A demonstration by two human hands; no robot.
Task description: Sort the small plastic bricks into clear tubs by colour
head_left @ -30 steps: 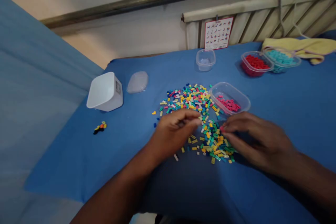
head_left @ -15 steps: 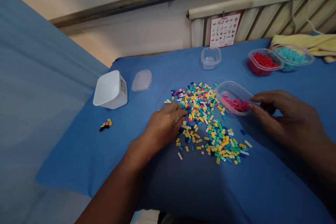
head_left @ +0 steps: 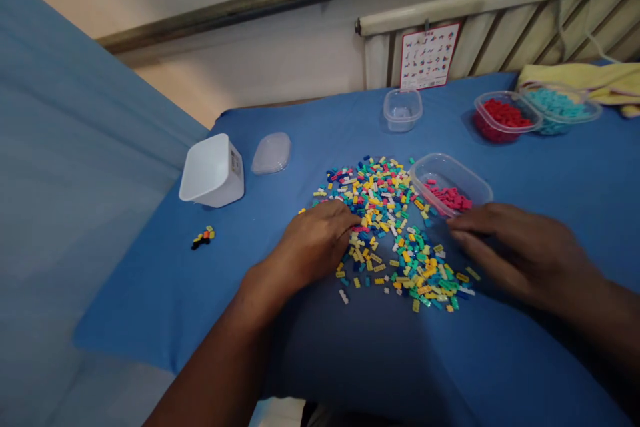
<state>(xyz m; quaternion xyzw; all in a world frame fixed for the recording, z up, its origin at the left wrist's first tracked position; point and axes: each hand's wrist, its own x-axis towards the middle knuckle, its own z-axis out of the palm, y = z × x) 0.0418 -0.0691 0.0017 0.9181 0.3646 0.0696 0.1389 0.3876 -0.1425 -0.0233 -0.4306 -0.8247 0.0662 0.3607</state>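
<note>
A heap of small mixed-colour bricks point(head_left: 390, 227) lies on the blue cloth. My left hand point(head_left: 315, 243) rests palm down on the heap's left edge, fingers curled onto the bricks; what they pinch, if anything, is hidden. My right hand point(head_left: 515, 250) hovers low at the heap's right edge, fingers stretched toward the bricks, just below a clear tub point(head_left: 475, 180) holding pink bricks point(head_left: 450, 199). Nothing shows in the right hand.
A white bin point(head_left: 213, 172) lies tipped at the left beside a clear lid point(head_left: 271, 153). A few dark and orange bricks point(head_left: 203, 237) sit apart. At the back stand an empty clear tub point(head_left: 403, 109), a tub of red bricks point(head_left: 505, 117), a tub of teal bricks point(head_left: 557, 107), a yellow cloth point(head_left: 590, 77) and a picture card point(head_left: 429, 57).
My right hand went up to the rim of the pink-brick tub, then came back down to the heap's right edge. My left hand slid slightly left and settled on the bricks.
</note>
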